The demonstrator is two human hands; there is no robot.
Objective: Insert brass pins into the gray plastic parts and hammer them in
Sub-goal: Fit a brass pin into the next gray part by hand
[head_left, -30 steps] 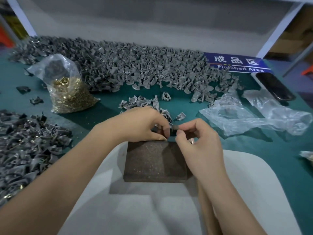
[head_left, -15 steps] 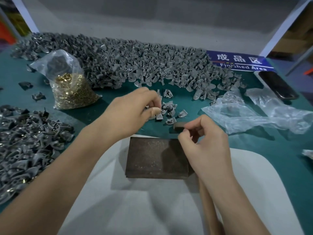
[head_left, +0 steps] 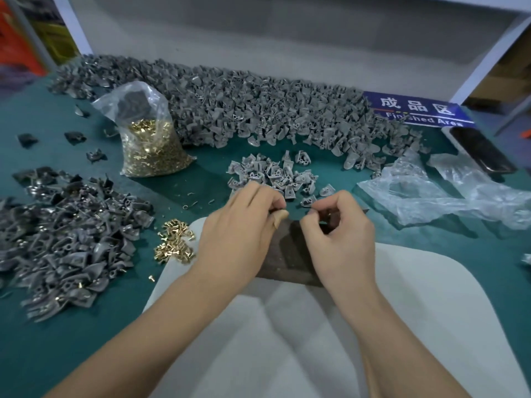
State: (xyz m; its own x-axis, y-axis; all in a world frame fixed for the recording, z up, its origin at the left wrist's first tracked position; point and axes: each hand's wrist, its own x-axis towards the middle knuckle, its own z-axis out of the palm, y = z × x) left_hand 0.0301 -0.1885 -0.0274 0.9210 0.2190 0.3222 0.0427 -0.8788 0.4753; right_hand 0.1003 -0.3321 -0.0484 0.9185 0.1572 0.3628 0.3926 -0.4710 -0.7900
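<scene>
Two hands meet over my dark block [head_left: 290, 254] on the bench [head_left: 201, 185]. My left hand [head_left: 241, 234] has its fingers [head_left: 280, 215] curled tight, pinching a small gray part [head_left: 273, 211]. My right hand [head_left: 339, 239] is curled too, but I cannot tell what it holds. Loose pins [head_left: 173, 242] lie just left of the block; more gray parts [head_left: 273, 173] sit behind. I think a pin is tiny, hard and slippery, so I'd pinch it by the head.

Left hand [head_left: 244, 225] fingers hide whatever they pinch — dark block [head_left: 287, 254] half covered.
</scene>
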